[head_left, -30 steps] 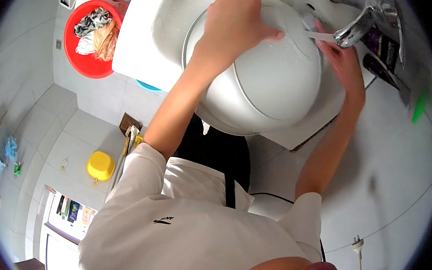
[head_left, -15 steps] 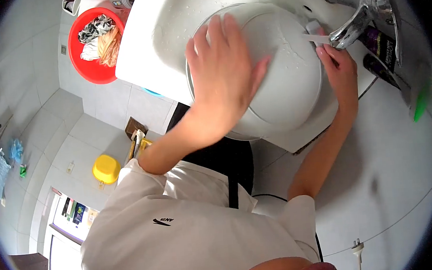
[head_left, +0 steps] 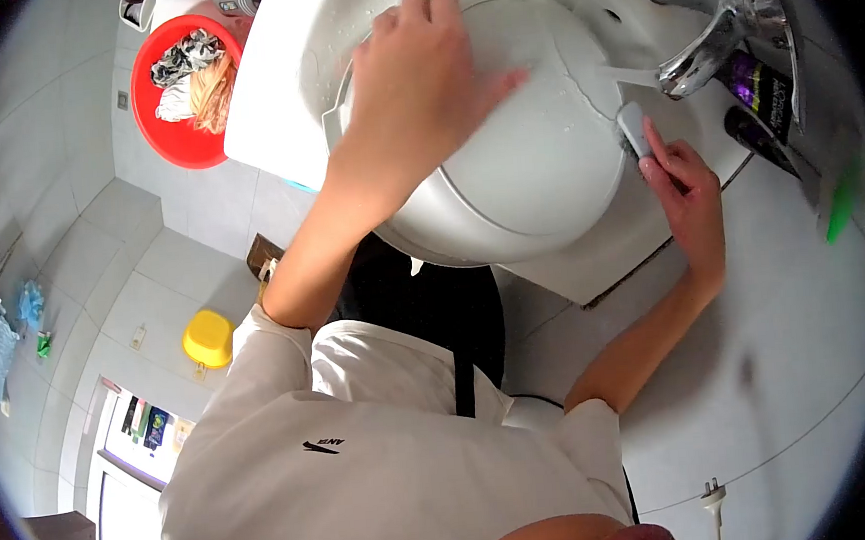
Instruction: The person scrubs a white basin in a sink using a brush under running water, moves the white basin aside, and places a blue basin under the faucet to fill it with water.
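Note:
A large, wet, white round basin (head_left: 535, 162) lies tilted in the white sink (head_left: 275, 100). My left hand (head_left: 406, 101) lies over its left side, fingers apart and thumb stretched out, slightly blurred. Between the fingers and thumb of my right hand (head_left: 686, 192) is a small white brush (head_left: 633, 128), its grey bristles against the basin's right edge. Water runs from the chrome faucet (head_left: 713, 55) onto the basin just above the brush.
A red tub (head_left: 156, 119) with clothes stands at the upper left. Dark bottles (head_left: 756, 87) lie beside the faucet at the right. A yellow container (head_left: 208, 339) is at the lower left, and a white plug (head_left: 712, 496) hangs at the lower right.
The basin has shifted left. My left hand has moved up and left over it. My right hand and the brush have come down from beside the faucet to the basin's edge.

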Demonstrator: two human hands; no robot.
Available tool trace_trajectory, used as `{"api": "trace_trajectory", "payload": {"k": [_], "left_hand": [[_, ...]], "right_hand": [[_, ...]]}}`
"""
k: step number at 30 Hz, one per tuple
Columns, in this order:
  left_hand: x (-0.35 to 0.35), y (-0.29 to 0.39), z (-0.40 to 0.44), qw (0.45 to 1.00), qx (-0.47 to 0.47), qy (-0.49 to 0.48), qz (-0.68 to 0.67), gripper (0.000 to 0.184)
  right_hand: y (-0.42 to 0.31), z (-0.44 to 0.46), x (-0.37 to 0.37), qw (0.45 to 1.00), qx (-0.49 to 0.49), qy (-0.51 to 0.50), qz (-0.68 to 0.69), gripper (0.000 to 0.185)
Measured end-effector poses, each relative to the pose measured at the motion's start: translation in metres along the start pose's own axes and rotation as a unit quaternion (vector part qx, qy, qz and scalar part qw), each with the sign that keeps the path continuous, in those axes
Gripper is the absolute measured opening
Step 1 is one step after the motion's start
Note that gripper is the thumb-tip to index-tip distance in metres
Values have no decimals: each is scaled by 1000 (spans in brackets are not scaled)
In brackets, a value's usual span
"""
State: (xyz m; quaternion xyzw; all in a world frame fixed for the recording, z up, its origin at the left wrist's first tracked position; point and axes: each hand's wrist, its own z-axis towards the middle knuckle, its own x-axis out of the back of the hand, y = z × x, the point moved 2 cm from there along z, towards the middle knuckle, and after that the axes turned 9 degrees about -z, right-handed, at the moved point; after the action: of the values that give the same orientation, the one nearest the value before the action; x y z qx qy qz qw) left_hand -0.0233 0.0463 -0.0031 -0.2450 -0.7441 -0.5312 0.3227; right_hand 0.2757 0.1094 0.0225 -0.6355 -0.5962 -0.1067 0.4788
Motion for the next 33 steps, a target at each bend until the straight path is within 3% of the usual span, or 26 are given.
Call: {"api": "trace_trajectory", "payload": {"k": [1, 3, 4, 6, 9, 11, 17, 21, 23, 26, 29, 30, 33], "left_hand": [[-6, -4, -1, 1000, 2, -1, 1, 85], [-17, -9, 0, 994, -93, 53, -32, 71], [-20, -8, 1, 994, -93, 51, -31, 71], [-24, -4, 3, 992, -98, 60, -50, 71], [-27, -6, 9, 996, -71, 30, -52, 69], [-23, -10, 11, 996, -61, 25, -67, 69], [-25, -10, 10, 994, -54, 36, -87, 71], [-29, -3, 11, 995, -67, 41, -61, 71], [-29, -2, 11, 996, -51, 17, -67, 78], [-27, -6, 14, 996, -35, -4, -85, 85], [-26, -6, 11, 996, -38, -1, -84, 77], [-26, -6, 12, 996, -44, 10, -71, 70], [-31, -10, 13, 994, -68, 39, -79, 71]], "right_hand": [[-4, 4, -1, 1000, 4, 14, -25, 38], [-3, 26, -11, 996, 39, 55, -65, 37], [-2, 39, -16, 987, 71, 95, -107, 36], [-12, 76, -30, 984, 141, 105, -35, 34], [-74, 109, -37, 986, 143, 82, -6, 32], [-94, 109, -37, 984, 127, 92, -86, 39], [11, 64, -19, 997, 66, 38, -11, 36], [7, 58, -18, 990, 124, 69, -2, 38], [-27, 82, -26, 986, 131, 78, -64, 36], [-67, 117, -39, 979, 178, 83, -54, 35], [-64, 103, -38, 990, 128, 63, -16, 36], [-50, 96, -33, 989, 129, 65, -17, 36], [4, 64, -17, 995, 79, 43, 31, 34]]}}
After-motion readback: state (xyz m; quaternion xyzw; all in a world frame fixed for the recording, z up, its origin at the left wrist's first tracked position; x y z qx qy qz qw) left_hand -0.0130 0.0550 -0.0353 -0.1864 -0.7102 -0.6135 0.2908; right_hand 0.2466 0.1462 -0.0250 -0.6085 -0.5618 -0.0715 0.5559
